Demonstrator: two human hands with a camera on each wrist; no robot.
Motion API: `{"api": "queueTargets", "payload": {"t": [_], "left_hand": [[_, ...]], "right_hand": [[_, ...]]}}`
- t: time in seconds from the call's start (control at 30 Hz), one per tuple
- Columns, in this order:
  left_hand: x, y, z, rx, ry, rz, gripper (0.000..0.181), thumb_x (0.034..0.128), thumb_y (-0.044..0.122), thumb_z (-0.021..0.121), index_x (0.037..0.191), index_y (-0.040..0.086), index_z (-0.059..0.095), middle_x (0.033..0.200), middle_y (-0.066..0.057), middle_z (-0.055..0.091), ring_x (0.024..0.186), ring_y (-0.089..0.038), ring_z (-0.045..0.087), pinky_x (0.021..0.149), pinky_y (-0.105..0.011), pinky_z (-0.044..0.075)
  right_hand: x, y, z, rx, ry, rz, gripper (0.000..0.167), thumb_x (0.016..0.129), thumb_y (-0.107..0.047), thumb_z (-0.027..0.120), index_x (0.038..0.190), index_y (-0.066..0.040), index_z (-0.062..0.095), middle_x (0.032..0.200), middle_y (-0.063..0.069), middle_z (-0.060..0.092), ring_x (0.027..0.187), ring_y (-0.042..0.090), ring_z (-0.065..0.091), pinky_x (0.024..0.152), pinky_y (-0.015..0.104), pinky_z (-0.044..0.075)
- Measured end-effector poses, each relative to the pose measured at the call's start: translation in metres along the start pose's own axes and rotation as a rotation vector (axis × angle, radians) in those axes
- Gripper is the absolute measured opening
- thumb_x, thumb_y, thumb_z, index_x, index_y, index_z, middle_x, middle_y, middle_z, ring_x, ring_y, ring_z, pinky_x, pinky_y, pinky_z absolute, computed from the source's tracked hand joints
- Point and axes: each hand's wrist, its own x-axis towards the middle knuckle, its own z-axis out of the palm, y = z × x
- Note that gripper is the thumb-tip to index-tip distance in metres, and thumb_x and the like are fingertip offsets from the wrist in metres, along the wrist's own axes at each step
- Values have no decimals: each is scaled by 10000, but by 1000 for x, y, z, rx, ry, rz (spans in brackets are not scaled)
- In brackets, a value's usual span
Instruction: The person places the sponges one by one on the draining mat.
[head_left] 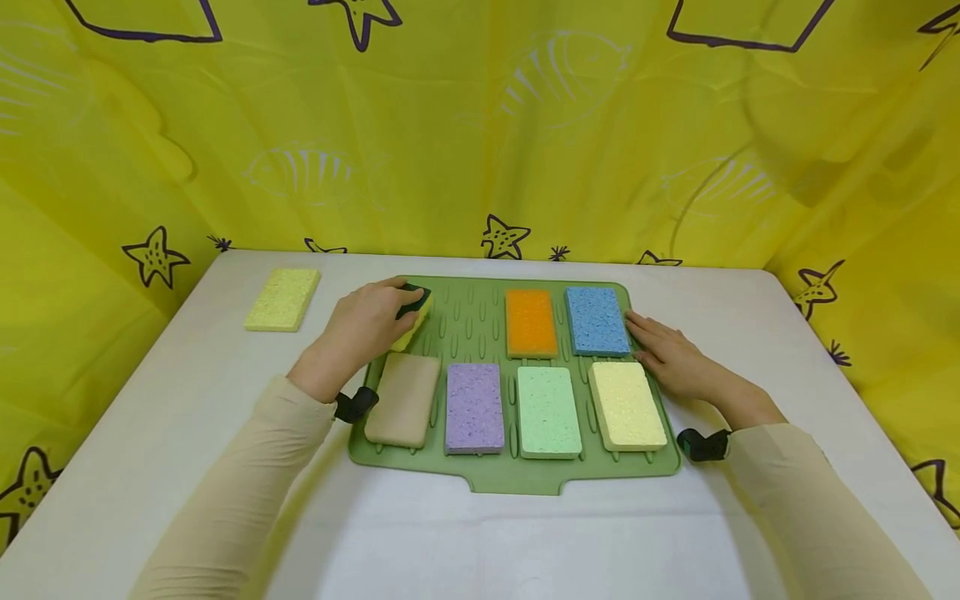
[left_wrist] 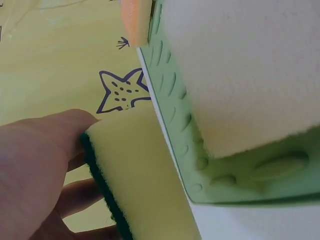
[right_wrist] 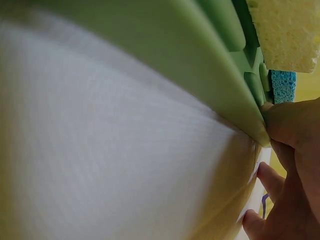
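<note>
My left hand (head_left: 360, 327) grips a yellow sponge with a dark green scouring layer (left_wrist: 140, 170), held tilted at the far left corner of a green ridged mat (head_left: 517, 477). The thumb and fingers press on its scouring side in the left wrist view. My right hand (head_left: 678, 358) rests at the mat's right edge, fingers extended, close to a blue sponge (head_left: 597, 321). In the right wrist view the thumb touches the mat's rim, while other fingertips lie lower, by the white table surface. An orange sponge (head_left: 531, 323) lies left of the blue one.
Along the mat's near row lie a beige sponge (head_left: 405, 400), a purple sponge (head_left: 475, 408), a mint green sponge (head_left: 549, 412) and a pale yellow sponge (head_left: 627, 406). Another yellow sponge (head_left: 283, 298) sits on the white table (head_left: 187, 400), left of the mat. A yellow patterned curtain (head_left: 420, 150) hangs behind.
</note>
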Motion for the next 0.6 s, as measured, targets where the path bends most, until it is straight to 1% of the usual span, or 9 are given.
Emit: {"api": "queueTargets", "payload": {"t": [0.17,0.37,0.5,0.6], "left_hand": [[3,6,2,8,3,23,381,997,224,600,1363,118,614,1452,-163,542,1223,-397,599,884,-536,555],[8,13,7,27,13,58,356,1007,204,573,1347,114,629,1428,-158,566,1225,-374,603,870,-529,561],[13,20,8,27,15,63,346,1008,200,565,1338,124,638,1412,-129,588,1214,-357,614,839,-524,571],[17,25,8,22,3,60,348,1009,206,559,1340,134,638,1404,-104,600,1186,-344,631,819,-519,575]], "right_hand": [[0,0,0,0,-4,7,539,1032,-93,463,1496,122,292,1578,324,229,1431,557,207,1098,756,169],[0,2,1,-8,-5,9,536,1034,-96,462,1497,118,295,1579,321,230,1431,556,209,1097,757,172],[0,2,1,-5,-1,7,535,1033,-95,462,1496,117,298,1579,319,231,1430,558,210,1096,759,169],[-1,2,1,-1,1,6,534,1033,-94,461,1496,117,297,1579,319,231,1430,559,208,1097,759,165]]}}
